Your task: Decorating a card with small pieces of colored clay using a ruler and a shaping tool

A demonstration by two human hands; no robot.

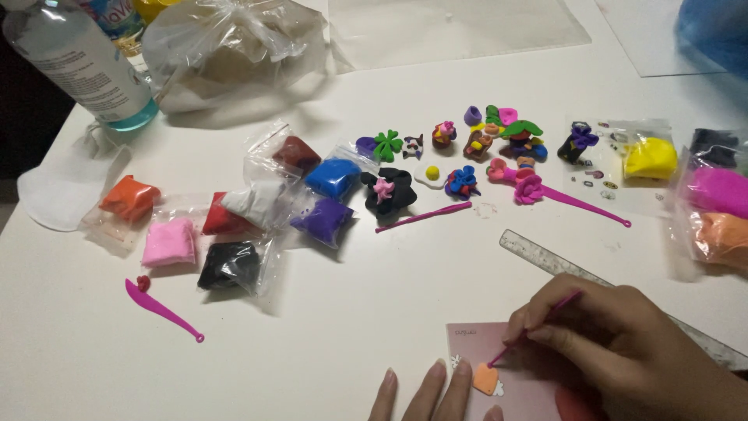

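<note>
Right hand (623,343) pinches pink sculpting tool (538,326), shaft slanting down-left, tip on orange clay heart (485,380); left hand (425,398) fingers flat beside heart, grasping nothing.

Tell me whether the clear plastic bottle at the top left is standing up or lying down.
Cannot tell for sure: the bottle leans across the corner, its cap end cut off by the frame.

A white table (374,312) bears clay bags (234,222) at nine o'clock, clay figures (483,152) at twelve, a ruler (561,265) at four.
</note>
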